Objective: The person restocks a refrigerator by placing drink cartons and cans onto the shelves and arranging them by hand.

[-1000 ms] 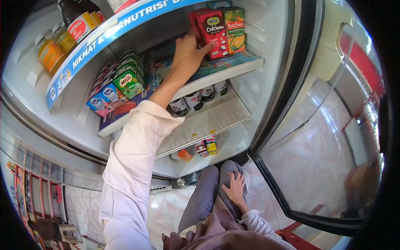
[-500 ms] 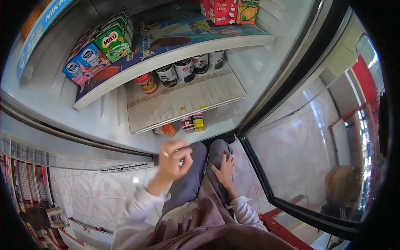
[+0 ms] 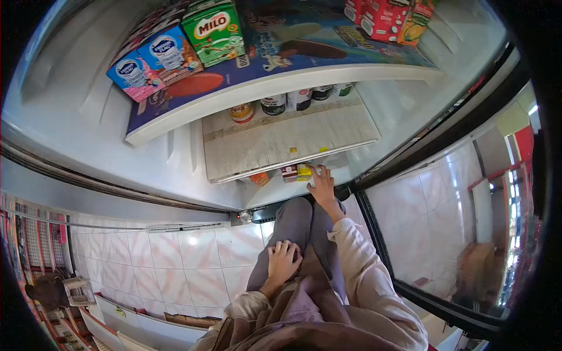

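My right hand (image 3: 321, 186) reaches into the bottom of an open display fridge, fingers apart and fingertips right at a small yellow drink carton (image 3: 304, 172). Left of that carton stands a dark red and white carton (image 3: 289, 174), partly under the edge of the lower shelf. An orange packet (image 3: 259, 178) lies further left. Resting on my thigh, my left hand (image 3: 284, 261) has its fingers spread and loosely bent, with nothing in it.
Above the cartons juts the lower shelf (image 3: 293, 144), holding several cans (image 3: 273, 105) and a jar (image 3: 242, 112). The upper shelf (image 3: 281, 82) carries Milo packs (image 3: 212, 34), blue milk cartons (image 3: 170, 50) and red cartons (image 3: 386, 20). The fridge door (image 3: 421, 234) stands open at right.
My right hand has left my thigh and moved forward to the yellow carton. My left hand has come down from the air onto my thigh. The view has shifted closer to the fridge.
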`<state>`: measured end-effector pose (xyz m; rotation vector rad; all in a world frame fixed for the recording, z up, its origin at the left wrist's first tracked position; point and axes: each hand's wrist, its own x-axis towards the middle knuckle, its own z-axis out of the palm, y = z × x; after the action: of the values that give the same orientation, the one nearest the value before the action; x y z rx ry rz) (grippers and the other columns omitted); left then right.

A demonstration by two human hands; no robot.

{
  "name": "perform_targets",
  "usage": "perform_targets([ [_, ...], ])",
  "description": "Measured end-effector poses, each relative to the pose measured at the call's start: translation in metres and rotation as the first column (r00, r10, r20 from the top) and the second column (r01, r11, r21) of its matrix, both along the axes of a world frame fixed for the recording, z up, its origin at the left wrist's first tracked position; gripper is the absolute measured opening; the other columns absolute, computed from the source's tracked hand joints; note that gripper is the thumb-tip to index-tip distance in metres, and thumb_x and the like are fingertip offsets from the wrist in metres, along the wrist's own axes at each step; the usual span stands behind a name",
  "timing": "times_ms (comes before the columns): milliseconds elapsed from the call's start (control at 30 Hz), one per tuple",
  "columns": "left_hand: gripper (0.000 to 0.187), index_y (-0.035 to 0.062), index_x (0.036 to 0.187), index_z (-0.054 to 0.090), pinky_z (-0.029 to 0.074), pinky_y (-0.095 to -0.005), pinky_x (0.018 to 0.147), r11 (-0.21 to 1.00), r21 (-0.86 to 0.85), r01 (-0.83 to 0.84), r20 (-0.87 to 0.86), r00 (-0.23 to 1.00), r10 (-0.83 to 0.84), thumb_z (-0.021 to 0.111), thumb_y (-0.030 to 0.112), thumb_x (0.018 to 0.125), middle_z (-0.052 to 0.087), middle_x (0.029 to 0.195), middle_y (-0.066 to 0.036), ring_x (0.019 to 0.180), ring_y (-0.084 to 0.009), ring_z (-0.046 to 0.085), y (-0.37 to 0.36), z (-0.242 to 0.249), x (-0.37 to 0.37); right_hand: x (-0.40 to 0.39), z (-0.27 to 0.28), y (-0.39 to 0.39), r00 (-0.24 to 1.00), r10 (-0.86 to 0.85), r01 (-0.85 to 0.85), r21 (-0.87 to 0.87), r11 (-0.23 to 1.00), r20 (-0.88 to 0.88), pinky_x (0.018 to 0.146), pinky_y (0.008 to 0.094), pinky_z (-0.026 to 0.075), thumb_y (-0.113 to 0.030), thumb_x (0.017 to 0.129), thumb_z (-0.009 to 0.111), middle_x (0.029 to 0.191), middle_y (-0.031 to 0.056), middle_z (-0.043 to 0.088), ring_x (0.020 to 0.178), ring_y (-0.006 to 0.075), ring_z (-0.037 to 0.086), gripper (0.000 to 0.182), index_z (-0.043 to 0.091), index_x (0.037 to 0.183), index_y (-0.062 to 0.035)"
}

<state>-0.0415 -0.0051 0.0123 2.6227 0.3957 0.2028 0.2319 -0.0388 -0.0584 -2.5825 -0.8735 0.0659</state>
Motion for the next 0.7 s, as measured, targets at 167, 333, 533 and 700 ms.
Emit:
perform_targets([
  [167, 0.016, 0.0174, 0.088, 0.061, 0.034, -0.0407, 0.081, 1.000, 0.004, -0.030, 0.006, 1.000, 0.030, 0.070, 0.025, 0.077, 0.054, 0.094, -0.002, 0.095, -0.0232, 0.050, 0.000, -0.009, -0.001, -0.002, -0.019, 0.015, 0.997, 0.009, -0.020, 0.146, 0.989, 0.075, 0.090, 0.0462, 0.048, -0.012, 0.070, 0.079, 0.123, 0.0136, 0.048, 0.114, 0.0348, 0.050, 0.066, 0.045, 0.126, -0.0133],
  [333, 0.014, 0.0176, 0.085, 0.061, 0.036, -0.0407, 0.081, 0.999, 0.008, -0.043, 0.031, 0.999, 0.043, 0.068, 0.025, 0.077, 0.055, 0.094, -0.002, 0.095, -0.0231, 0.052, -0.002, -0.011, 0.000, -0.007, -0.018, 0.012, 0.991, -0.050, 0.069, 0.149, 0.986, -0.127, 0.091, 0.0448, 0.050, -0.012, 0.073, 0.079, 0.118, 0.0184, 0.053, 0.112, 0.0383, 0.054, 0.067, 0.040, 0.127, -0.0093],
  [533, 0.014, 0.0175, 0.085, 0.061, 0.036, -0.0406, 0.080, 0.999, 0.028, -0.045, 0.038, 0.998, 0.044, 0.068, 0.026, 0.076, 0.055, 0.094, -0.002, 0.094, -0.0232, 0.052, -0.003, -0.013, 0.002, -0.002, -0.017, 0.008, 1.000, 0.001, -0.004, 0.115, 0.993, 0.029, 0.091, 0.0448, 0.050, -0.013, 0.074, 0.079, 0.121, 0.0182, 0.052, 0.113, 0.0387, 0.054, 0.070, 0.039, 0.131, -0.0092],
  [700, 0.015, 0.0164, 0.086, 0.060, 0.036, -0.0407, 0.079, 0.998, 0.032, -0.048, 0.033, 0.998, 0.046, 0.067, 0.026, 0.077, 0.055, 0.094, -0.003, 0.094, -0.0232, 0.052, -0.003, -0.007, 0.000, 0.001, -0.023, 0.014, 1.000, 0.020, -0.021, 0.128, 0.992, 0.008, 0.090, 0.0449, 0.051, -0.012, 0.075, 0.077, 0.122, 0.0138, 0.052, 0.113, 0.0351, 0.055, 0.066, 0.042, 0.131, -0.0097],
])
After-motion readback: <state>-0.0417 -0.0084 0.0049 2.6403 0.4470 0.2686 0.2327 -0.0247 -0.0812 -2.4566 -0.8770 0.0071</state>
